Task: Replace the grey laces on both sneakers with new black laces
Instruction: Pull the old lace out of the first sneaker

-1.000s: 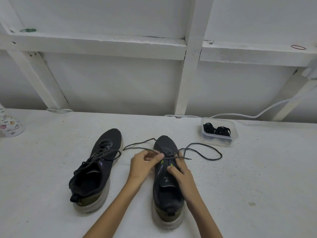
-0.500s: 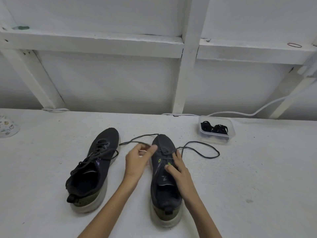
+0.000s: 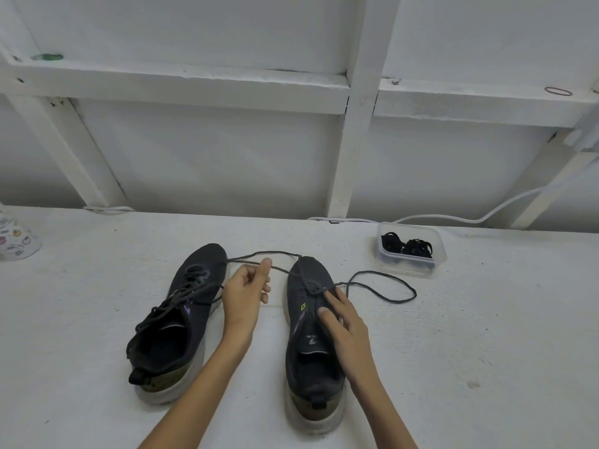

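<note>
1. The left hand is curled, thumb up, pinching a strand of the grey lace. A sharp tug from here could drag the shoe rather than free the lace.
2. The right hand lies flat, fingers spread, pressing on the tongue of the right sneaker. If that pressure eases while the other hand pulls, I'd expect the shoe to skid toward the left hand.
3. Just ahead of the right hand's fingers the lace crosses the lowest eyelets. I can't quite tell how many rows remain threaded, but a tip catching there is the likely snag.
4. Out past the right hand, the free end lies in a loose loop on the table; drawn in fast, it may knot on itself.
5. Just left of the left hand, the left sneaker is fully laced in grey, and the pulled strand touches its toe, so the two could tangle.
6. Farther beyond the right hand, the black laces sit bundled in a clear tub.
</note>
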